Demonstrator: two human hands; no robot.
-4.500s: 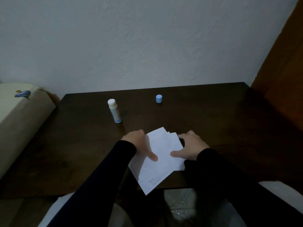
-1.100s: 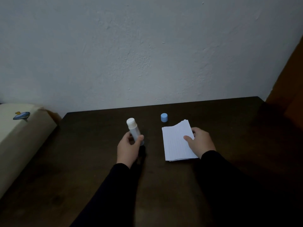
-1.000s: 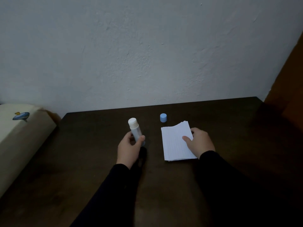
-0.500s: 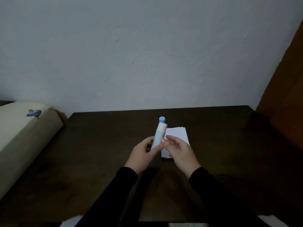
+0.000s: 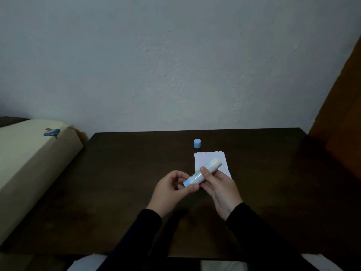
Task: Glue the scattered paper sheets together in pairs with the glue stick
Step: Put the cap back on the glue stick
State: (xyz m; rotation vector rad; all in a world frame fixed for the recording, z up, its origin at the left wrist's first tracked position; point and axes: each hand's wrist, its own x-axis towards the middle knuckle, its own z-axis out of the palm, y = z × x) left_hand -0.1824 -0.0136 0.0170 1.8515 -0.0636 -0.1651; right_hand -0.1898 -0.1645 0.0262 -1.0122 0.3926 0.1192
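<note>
Both hands hold the glue stick (image 5: 202,173) above the dark wooden table (image 5: 121,173). It lies tilted, its pale glue end pointing up and right, its blue base down and left. My left hand (image 5: 172,189) pinches the blue base between thumb and fingers. My right hand (image 5: 219,187) grips the tube's middle. The stick's light blue cap (image 5: 197,143) stands apart on the table near the far edge. A squared stack of white paper sheets (image 5: 211,159) lies just behind my hands, partly hidden by them.
A cream cushioned piece of furniture (image 5: 29,163) with a small blue object (image 5: 51,132) on it adjoins the table's left side. A plaster wall rises behind the table. An orange-brown wooden panel (image 5: 341,114) stands at the right.
My left hand lifted the glue stick off the table and brought it over in front of the paper stack. My right hand left the stack and took hold of the tube, which now lies tilted.
</note>
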